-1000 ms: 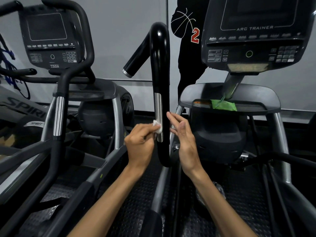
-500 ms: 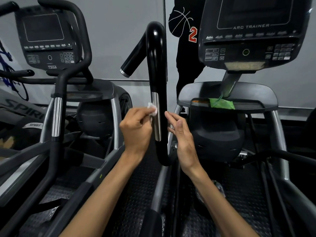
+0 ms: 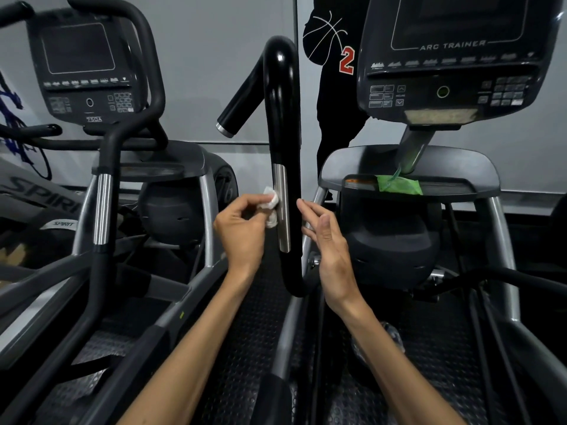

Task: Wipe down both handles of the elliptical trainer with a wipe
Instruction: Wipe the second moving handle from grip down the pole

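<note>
A glossy black handle of the Arc Trainer rises in the middle of the view, with a silver sensor strip along its lower part. My left hand pinches a crumpled white wipe and presses it against the left side of that strip. My right hand hovers just right of the handle, fingers relaxed and nearly straight, holding nothing. The trainer's other handle is out of view.
The Arc Trainer console and its tray with a green packet are at right. A second trainer with its own black handle stands at left. A person in a black hoodie stands behind. Black rubber flooring lies below.
My left hand has slid the wipe upward along the silver strip, from its lower end to near its upper part. My right hand has stayed beside the handle.
</note>
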`<state>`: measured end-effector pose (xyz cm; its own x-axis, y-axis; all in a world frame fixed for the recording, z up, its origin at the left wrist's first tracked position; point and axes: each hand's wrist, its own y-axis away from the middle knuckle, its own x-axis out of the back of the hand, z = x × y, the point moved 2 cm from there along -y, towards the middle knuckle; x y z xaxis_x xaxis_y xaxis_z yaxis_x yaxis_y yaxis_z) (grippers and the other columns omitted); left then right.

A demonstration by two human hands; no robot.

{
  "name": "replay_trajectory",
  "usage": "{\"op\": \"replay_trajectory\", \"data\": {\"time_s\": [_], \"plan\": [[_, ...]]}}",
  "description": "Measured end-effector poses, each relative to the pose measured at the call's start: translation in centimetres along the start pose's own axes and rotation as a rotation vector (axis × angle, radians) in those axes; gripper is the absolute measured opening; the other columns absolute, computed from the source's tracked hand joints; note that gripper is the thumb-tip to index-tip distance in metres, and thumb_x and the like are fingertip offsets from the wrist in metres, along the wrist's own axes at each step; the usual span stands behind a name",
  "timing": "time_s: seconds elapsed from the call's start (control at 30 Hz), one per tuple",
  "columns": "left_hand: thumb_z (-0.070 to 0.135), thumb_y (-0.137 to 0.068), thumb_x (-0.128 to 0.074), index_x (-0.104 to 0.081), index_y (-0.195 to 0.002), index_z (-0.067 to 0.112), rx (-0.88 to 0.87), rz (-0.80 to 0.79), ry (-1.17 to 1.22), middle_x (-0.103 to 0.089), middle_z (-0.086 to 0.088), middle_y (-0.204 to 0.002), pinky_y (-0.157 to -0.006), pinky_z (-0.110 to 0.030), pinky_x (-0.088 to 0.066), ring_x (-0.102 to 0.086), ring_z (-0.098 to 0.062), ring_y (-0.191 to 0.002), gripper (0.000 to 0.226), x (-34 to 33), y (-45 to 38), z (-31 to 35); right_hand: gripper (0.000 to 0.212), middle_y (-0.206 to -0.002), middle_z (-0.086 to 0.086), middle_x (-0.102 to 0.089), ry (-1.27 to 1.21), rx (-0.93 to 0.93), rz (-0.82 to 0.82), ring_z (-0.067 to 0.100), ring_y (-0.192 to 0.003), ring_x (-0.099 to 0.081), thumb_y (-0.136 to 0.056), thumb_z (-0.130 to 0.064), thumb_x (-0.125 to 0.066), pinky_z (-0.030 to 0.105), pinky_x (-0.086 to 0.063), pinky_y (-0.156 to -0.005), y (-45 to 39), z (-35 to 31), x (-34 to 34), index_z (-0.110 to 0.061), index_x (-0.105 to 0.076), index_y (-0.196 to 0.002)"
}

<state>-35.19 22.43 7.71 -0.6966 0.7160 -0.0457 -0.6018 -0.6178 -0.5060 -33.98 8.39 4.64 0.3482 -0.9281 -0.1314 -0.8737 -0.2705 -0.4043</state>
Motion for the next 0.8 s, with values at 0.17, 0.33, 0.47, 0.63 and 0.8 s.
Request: {"op": "replay_trajectory", "data": {"time_s": [0.17, 0.33, 0.47, 0.63, 0.8], "plan": [[0.001, -0.082, -0.079, -0.075, -0.073, 0.029, 0.134, -0.055, 0.009, -0.075, 0.011, -0.074, -0.069, -0.02, -0.051, -0.066, -0.001, -0.072, 0.03, 0.9, 3.1, -3.0, 0.067, -0.147, -0.009, -0.056, -0.004, 0.015, 0.018, 0.009, -0.14, -0.049, -0.096, -0.073, -0.034, 0.048, -0.037, -0.118, -0.1, 0.2, 0.1, -0.027, -0.057, -0.139], [0.003, -0.081, -0.082, -0.078, -0.078, 0.022, 0.096, -0.054, -0.038, -0.076, 0.006, -0.074, -0.067, -0.016, -0.052, -0.069, -0.003, -0.071, 0.02, 1.0, 2.7, -2.1, 0.062, -0.146, -0.008, -0.057, -0.008, 0.013, 0.019, 0.009, -0.14, -0.048, -0.1, -0.066, -0.035, 0.048, -0.036, -0.119, -0.1, 0.4, 0.0, -0.024, -0.056, -0.14], [0.002, -0.082, -0.081, -0.074, -0.073, 0.016, 0.141, -0.046, -0.073, -0.071, 0.008, -0.067, -0.064, -0.017, -0.049, -0.062, 0.001, -0.064, 0.018, 1.0, 3.6, -2.8, 0.066, -0.144, -0.016, -0.057, 0.016, 0.012, 0.006, 0.006, -0.138, -0.05, -0.1, -0.062, -0.034, 0.043, -0.038, -0.118, -0.1, 0.5, 0.3, -0.016, -0.056, -0.143], [0.003, -0.083, -0.08, -0.077, -0.075, 0.015, 0.093, -0.028, -0.19, -0.072, 0.0, -0.069, -0.059, -0.014, -0.048, -0.063, 0.0, -0.061, 0.015, 0.8, 2.8, -1.8, 0.056, -0.145, -0.011, -0.053, 0.078, 0.046, 0.017, 0.01, -0.141, -0.047, -0.103, -0.051, -0.036, 0.05, -0.035, -0.119, -0.2, 0.8, 0.3, -0.019, -0.058, -0.143], [-0.015, -0.08, -0.072, -0.078, -0.083, 0.021, -0.078, -0.054, -0.232, -0.073, 0.01, -0.076, -0.063, -0.034, -0.059, -0.069, -0.008, -0.071, 0.037, 1.3, 5.0, -2.3, 0.052, -0.144, -0.01, -0.053, 0.082, 0.058, 0.011, 0.01, -0.14, -0.047, -0.103, -0.048, -0.037, 0.05, -0.036, -0.119, -0.3, 0.8, 0.5, -0.02, -0.059, -0.142]]}}
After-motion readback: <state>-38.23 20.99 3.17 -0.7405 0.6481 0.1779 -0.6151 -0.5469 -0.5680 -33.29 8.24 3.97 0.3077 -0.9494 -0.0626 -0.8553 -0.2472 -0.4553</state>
